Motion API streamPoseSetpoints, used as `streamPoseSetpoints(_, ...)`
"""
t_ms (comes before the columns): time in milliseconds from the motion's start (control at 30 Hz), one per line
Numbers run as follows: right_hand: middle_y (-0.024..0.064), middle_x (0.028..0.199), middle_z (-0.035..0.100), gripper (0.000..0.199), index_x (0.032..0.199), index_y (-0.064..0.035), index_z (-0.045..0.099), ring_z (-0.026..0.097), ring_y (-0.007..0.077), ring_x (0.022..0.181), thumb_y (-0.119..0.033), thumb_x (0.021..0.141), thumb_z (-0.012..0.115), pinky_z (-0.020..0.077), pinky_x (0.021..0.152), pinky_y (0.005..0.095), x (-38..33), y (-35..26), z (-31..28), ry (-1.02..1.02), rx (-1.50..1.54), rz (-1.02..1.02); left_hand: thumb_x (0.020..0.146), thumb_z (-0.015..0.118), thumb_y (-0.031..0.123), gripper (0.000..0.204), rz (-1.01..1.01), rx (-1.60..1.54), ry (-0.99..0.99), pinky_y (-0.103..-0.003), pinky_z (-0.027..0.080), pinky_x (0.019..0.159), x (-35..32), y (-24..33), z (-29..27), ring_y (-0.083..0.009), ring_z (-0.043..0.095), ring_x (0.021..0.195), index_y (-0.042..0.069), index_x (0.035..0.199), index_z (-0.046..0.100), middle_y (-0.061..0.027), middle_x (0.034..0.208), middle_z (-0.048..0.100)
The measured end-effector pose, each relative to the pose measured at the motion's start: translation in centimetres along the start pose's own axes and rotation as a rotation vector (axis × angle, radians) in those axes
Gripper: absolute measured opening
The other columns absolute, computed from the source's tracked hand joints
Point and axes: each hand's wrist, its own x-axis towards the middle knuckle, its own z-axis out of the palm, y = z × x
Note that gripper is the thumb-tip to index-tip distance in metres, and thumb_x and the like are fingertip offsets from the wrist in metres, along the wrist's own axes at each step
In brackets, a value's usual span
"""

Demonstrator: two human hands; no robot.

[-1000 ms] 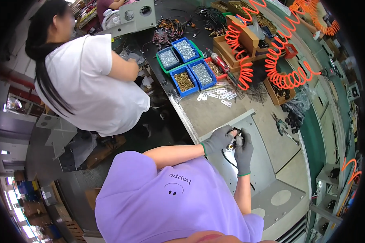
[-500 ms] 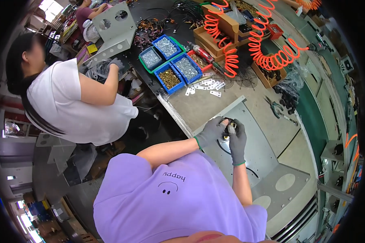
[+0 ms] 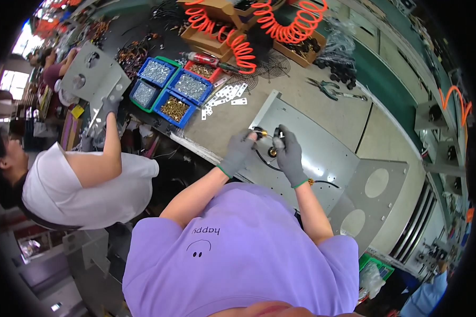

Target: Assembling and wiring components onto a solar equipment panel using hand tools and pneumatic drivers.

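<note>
Both my hands wear grey gloves with green cuffs, above a grey bent metal panel (image 3: 322, 138). My left hand (image 3: 240, 152) pinches a small black-and-brass fitting (image 3: 259, 132) by its fingertips. A short gap to the right, my right hand (image 3: 291, 158) is closed on a small black part (image 3: 278, 137); its exact kind is too small to make out. Just under those fingers shows a round brass-coloured piece (image 3: 272, 152), and I cannot tell whether it is held. A black hose (image 3: 328, 183) runs beneath my right hand, partly hidden, with brass at my wrist.
Blue bins (image 3: 175, 108) of screws and small metal parts stand at the left, beside loose white plates (image 3: 230, 93). Pliers (image 3: 327, 89) lie at the far right. Orange coiled hoses (image 3: 291, 24) hang over cardboard boxes. A co-worker in white (image 3: 90, 179) stands left, a gloved hand at another metal panel.
My hands were together and are now apart, each with a part in its fingers. The whole view has shifted leftward. The co-worker's hand has moved to the upright panel.
</note>
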Motion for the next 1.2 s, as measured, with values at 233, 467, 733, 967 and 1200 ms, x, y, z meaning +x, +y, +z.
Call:
streamPoseSetpoints(233, 0.0148, 0.088, 0.062, 0.039, 0.119, 0.0027, 0.048, 0.063, 0.0194, 0.064, -0.016, 0.086, 0.055, 0.0509, 0.06, 0.0316, 1.6, 5.7, 2.0, 0.139, 0.264, 0.341, 0.09, 0.053, 0.023, 0.027, -0.144, 0.094, 0.063, -0.025, 0.046, 0.059, 9.6, -2.5, -3.3, -0.0103, 0.056, 0.064, 0.0, 0.099, 0.062, -0.0045, 0.081, 0.063)
streamPoseSetpoints(467, 0.0162, 0.093, 0.063, 0.04, 0.12, 0.0049, 0.047, 0.066, 0.0198, 0.069, -0.015, 0.087, 0.056, 0.0523, 0.064, 0.0298, 4.1, 9.6, 5.7, 0.216, 0.461, 0.463, 0.087, 0.058, 0.026, 0.029, -0.397, -0.063, -0.19, -0.027, 0.044, 0.057, 16.0, -6.7, -2.7, -0.0121, 0.055, 0.062, 0.0, 0.098, 0.063, -0.0035, 0.078, 0.062)
streamPoseSetpoints(733, 0.014, 0.089, 0.062, 0.039, 0.119, 0.0025, 0.049, 0.064, 0.0186, 0.065, -0.013, 0.085, 0.058, 0.0513, 0.061, 0.0306, 6.8, 10.5, 5.6, 0.254, 0.422, 0.463, 0.09, 0.052, 0.027, 0.032, -0.35, 0.038, -0.349, -0.031, 0.048, 0.075, 19.5, -5.5, -1.9, -0.0146, 0.06, 0.08, 0.0, 0.107, 0.059, -0.006, 0.093, 0.064)
streamPoseSetpoints(967, 0.0151, 0.099, 0.058, 0.038, 0.116, 0.0003, 0.051, 0.062, 0.0204, 0.071, -0.013, 0.082, 0.06, 0.0508, 0.063, 0.0323, 7.6, 10.8, 5.7, 0.261, 0.337, 0.338, 0.091, 0.049, 0.023, 0.03, -0.34, 0.199, -0.55, -0.027, 0.046, 0.073, 20.6, -3.5, -1.7, -0.014, 0.059, 0.08, -0.002, 0.104, 0.06, -0.007, 0.092, 0.064)
streamPoseSetpoints(1200, 0.0175, 0.105, 0.057, 0.04, 0.114, -0.0052, 0.053, 0.054, 0.0349, 0.097, -0.018, 0.077, 0.063, 0.0441, 0.085, 0.0404, 8.9, 11.3, 5.8, 0.315, 0.079, 0.179, 0.091, 0.049, 0.028, 0.036, -0.131, 0.291, -0.386, -0.029, 0.045, 0.072, 18.7, -3.1, -0.4, -0.0167, 0.056, 0.079, -0.005, 0.101, 0.06, -0.0082, 0.087, 0.062)
